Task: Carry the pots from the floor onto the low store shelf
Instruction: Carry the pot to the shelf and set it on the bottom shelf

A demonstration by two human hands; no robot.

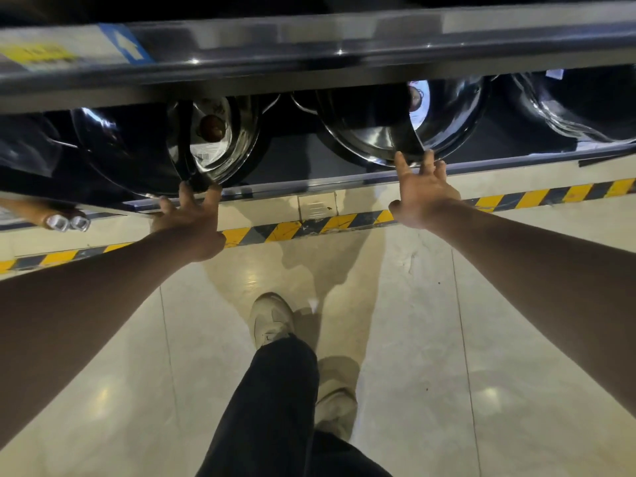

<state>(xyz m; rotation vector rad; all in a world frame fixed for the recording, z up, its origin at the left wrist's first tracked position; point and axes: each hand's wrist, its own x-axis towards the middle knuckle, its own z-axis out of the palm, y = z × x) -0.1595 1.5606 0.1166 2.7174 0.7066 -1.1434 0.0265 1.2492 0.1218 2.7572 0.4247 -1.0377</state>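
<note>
- Both arms are out in front, reaching under the upper shelf edge [309, 39] toward the low shelf [344, 182].
- Left hand [191, 218]: fingers spread wide, tips against the front rim of the left pot [165, 146]. Nothing is gripped; it looks like a push or a steadying touch.
- Right hand [421, 197]: fingers fanned wide too, tips at the lower rim of the right pot [395, 132]. Open palm, no hold.
- Where are the pots? These 2 shiny steel ones lie on their sides on the low shelf, mouths facing out, close to its front lip. A label shows inside the left one.
- A third pot [578, 101] sits further right on the same shelf, apart from both hands.
- My read: tipping them this way shows the interiors and fits them under the shelf above, but a round pot on its side can roll, hence 2 flat hands at the rims.
- Striped floor tape [309, 225] runs below the shelf front; the person's shoe [270, 320] is planted just behind it on the tiled floor [481, 339].
- No pot shows on the visible floor.
</note>
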